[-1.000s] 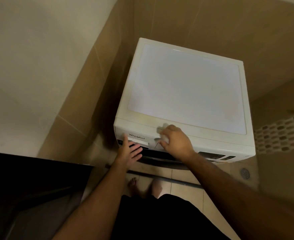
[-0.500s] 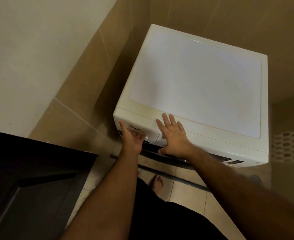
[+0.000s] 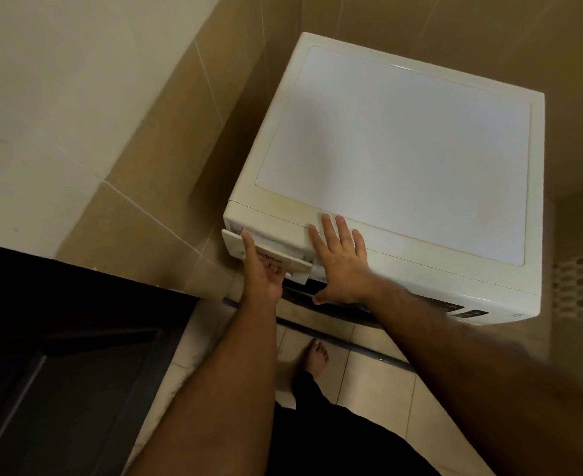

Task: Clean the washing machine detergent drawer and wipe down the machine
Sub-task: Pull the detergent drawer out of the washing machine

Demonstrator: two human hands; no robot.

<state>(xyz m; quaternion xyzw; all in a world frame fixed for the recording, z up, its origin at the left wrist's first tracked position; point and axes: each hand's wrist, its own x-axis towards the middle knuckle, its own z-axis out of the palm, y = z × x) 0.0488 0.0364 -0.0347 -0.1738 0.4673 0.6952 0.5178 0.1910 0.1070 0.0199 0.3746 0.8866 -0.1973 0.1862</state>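
A white front-loading washing machine stands in a tiled corner, seen from above. Its detergent drawer at the top left of the front is pulled out a short way. My left hand grips the drawer's front panel, thumb on top and fingers curled into the handle recess underneath. My right hand lies flat with straight fingers on the machine's front top edge, just right of the drawer. The drawer's inside is mostly hidden.
Beige tiled walls close in on the left and behind the machine. A dark door stands at the lower left. My bare foot rests on the tiled floor before the machine. A mosaic strip runs at the right.
The drawer, flush with the front before, now sticks out a little under my left hand's pull. My right hand went from curled at the front edge to flat on the machine.
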